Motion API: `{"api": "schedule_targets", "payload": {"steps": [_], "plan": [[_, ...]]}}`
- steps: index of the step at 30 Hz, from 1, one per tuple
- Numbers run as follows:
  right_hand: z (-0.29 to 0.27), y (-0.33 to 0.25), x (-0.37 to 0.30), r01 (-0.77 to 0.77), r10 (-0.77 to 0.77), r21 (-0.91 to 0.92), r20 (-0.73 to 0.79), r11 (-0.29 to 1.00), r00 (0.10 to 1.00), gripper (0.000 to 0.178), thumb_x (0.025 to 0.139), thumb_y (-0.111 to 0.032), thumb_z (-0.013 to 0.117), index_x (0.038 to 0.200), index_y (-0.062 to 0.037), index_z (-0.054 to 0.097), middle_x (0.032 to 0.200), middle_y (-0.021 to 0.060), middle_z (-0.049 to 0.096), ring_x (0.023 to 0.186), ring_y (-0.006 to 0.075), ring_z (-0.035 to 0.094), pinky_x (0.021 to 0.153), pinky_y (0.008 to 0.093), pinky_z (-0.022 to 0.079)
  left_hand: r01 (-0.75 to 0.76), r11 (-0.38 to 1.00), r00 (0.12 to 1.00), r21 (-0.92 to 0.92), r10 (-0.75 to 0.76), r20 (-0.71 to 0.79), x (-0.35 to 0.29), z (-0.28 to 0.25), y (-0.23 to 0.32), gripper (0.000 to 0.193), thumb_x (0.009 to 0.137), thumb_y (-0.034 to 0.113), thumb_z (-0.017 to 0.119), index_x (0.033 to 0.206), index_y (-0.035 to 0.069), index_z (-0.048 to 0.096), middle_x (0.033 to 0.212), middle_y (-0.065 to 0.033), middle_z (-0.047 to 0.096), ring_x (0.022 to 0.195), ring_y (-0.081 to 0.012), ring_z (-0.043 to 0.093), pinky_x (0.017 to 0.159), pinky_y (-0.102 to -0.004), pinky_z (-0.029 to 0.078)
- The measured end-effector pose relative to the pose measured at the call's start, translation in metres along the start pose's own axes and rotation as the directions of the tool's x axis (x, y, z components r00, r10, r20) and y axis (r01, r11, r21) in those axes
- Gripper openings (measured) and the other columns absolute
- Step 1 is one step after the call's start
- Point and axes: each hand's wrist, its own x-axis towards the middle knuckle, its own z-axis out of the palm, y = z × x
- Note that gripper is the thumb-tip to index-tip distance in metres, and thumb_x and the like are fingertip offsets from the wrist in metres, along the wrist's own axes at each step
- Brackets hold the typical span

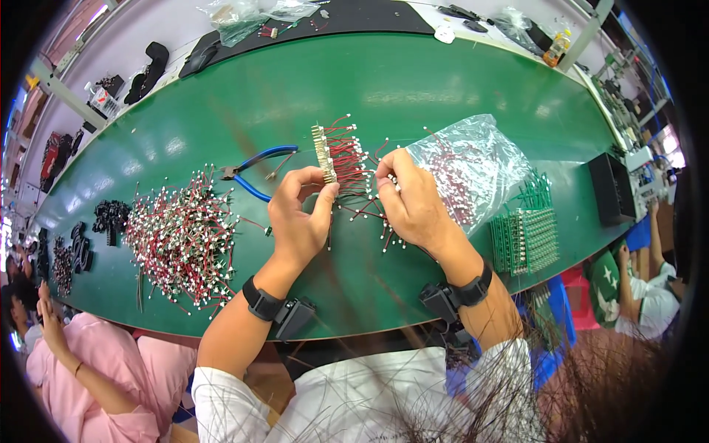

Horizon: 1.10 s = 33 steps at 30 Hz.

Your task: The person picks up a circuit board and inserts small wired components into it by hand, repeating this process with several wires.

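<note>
Near the middle of the table my left hand (299,214) is closed, thumb and fingers pinching the lower end of a pale toothed strip (322,151). A row of short red-and-black wires with white plugs (348,159) extends rightward from that strip. To its right is my right hand (410,199), its thumb and forefinger brought together at the wire ends. Whatever lies between those fingertips is too small to make out. Beyond the right hand, a clear plastic bag (480,159) contains more of these wires. Blue-handled cutting pliers (267,153) lie left of the strip.
A large heap of red wires with white plugs (181,247) covers the left side, with small black parts (111,215) beyond it. At right stand stacked green circuit boards (524,240) and a black bin (611,190). People sit at both sides, one in pink (88,369).
</note>
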Motion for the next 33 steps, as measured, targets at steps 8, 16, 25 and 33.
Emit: {"api": "schedule_targets", "payload": {"steps": [8, 16, 25, 33], "plan": [[-0.003, -0.005, -0.001, 0.105, -0.103, 0.035, -0.055, 0.994, 0.993, 0.017, 0.086, 0.002, 0.052, 0.103, 0.0041, 0.055, 0.087, 0.0144, 0.063, 0.078, 0.0237, 0.065, 0.073, 0.0346, 0.052, -0.023, 0.999, 1.000, 0.032, 0.023, -0.005, 0.001, 0.000, 0.001, 0.019, 0.084, -0.001, 0.072, 0.101, -0.002, 0.062, 0.093, -0.0098, 0.068, 0.083, -0.0168, 0.069, 0.076, -0.0293, 0.056], [0.001, -0.002, 0.003, 0.110, -0.105, 0.066, -0.070, 0.992, 0.992, 0.019, 0.089, 0.005, 0.047, 0.104, 0.0039, 0.058, 0.090, 0.0165, 0.062, 0.080, 0.0256, 0.065, 0.072, 0.0356, 0.052, -0.063, 0.998, 0.998, 0.008, 0.063, 0.007, 0.001, -0.001, 0.002, 0.019, 0.085, -0.002, 0.071, 0.102, -0.002, 0.062, 0.093, -0.0095, 0.066, 0.084, -0.0165, 0.068, 0.077, -0.0286, 0.055], [0.002, -0.007, 0.001, 0.140, -0.140, -0.014, -0.005, 0.990, 0.990, 0.022, 0.091, -0.001, 0.049, 0.110, 0.0017, 0.060, 0.088, 0.0138, 0.062, 0.079, 0.0219, 0.063, 0.070, 0.0331, 0.050, -0.032, 0.997, 0.997, 0.067, 0.028, 0.068, -0.001, -0.005, 0.000, 0.022, 0.088, -0.002, 0.070, 0.107, -0.002, 0.060, 0.103, -0.0066, 0.064, 0.094, -0.0141, 0.065, 0.087, -0.0295, 0.054], [0.004, 0.001, -0.001, 0.066, -0.068, 0.088, 0.019, 0.994, 0.998, 0.016, 0.090, -0.003, 0.053, 0.105, 0.0020, 0.053, 0.086, 0.0132, 0.062, 0.075, 0.0214, 0.062, 0.069, 0.0326, 0.050, -0.080, 0.996, 0.997, 0.049, 0.080, 0.003, 0.000, 0.000, -0.001, 0.021, 0.083, -0.001, 0.072, 0.101, -0.002, 0.062, 0.093, -0.0105, 0.067, 0.083, -0.0187, 0.068, 0.076, -0.0302, 0.055]]}}
